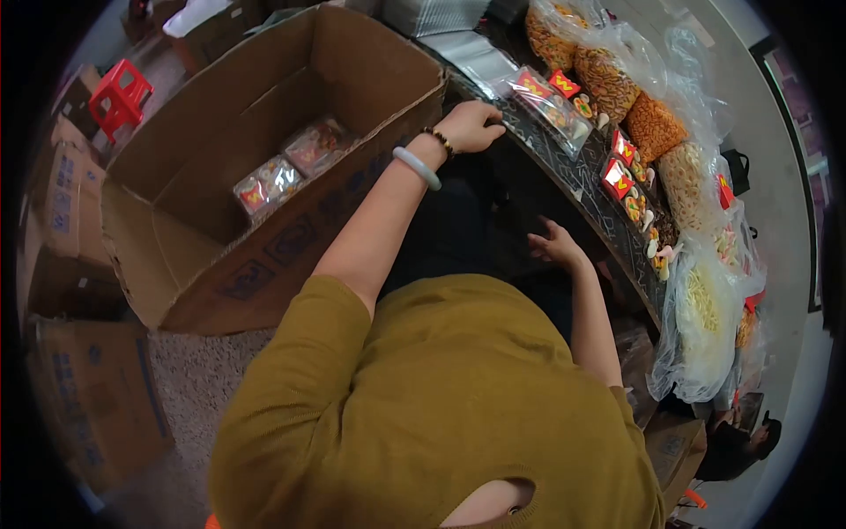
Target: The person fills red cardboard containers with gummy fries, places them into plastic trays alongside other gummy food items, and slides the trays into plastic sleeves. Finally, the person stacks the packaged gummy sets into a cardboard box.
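Note:
My left hand, with a pale bangle and a beaded bracelet at the wrist, is at the table edge beside the cardboard box. Its fingers are curled in, and whatever they may hold is hidden. Just beyond it, clear packets with red-and-yellow pieces lie on the dark patterned table. Below the table edge, my right hand hangs with its fingers loosely apart and nothing visible in them. Two filled clear packets rest inside the large open cardboard box on my left.
Small groups of red and coloured pieces sit along the table. Behind them stand clear bags of orange, tan and pale yellow pieces. Silver packaging lies at the far end. A red stool, more cartons and a person are farther off.

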`<state>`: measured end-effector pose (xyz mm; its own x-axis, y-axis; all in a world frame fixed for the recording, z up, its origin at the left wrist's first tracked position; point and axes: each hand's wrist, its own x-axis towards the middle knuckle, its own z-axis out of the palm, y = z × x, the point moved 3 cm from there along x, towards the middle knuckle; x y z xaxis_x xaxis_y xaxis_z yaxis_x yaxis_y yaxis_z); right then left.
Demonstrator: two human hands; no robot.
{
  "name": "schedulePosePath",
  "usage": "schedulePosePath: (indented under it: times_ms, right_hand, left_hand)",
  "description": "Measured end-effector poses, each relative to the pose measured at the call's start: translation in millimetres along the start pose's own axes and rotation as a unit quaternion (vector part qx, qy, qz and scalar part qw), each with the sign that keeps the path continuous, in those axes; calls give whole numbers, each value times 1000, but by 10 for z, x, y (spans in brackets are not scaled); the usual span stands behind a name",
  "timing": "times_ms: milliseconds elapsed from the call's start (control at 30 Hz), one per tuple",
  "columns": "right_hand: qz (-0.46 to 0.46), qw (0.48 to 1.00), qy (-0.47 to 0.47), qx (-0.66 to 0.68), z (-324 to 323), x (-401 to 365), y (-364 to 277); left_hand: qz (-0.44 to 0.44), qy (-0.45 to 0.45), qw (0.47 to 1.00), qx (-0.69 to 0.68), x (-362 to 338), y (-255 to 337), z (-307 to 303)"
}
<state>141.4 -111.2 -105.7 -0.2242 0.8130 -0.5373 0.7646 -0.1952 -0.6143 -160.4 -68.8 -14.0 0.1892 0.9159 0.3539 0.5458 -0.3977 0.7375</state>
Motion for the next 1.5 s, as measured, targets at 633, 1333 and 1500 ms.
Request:
schedulePosePath:
  times_ms: [633,1333,1500]
  right_hand:
    - [-133,983,-71,102,-275,-608,-507]
    - [-147,974,-115,131,-820,-155,-881]
    - [-147,972,-114,146,-778,-160,-879]
  left_hand:
    - [17,327,930,165,1003,-314,-802]
    - [-361,6,930,62,2337,-1305,-1972]
    - [-365,-32,928,68,2341,-1223,-2014]
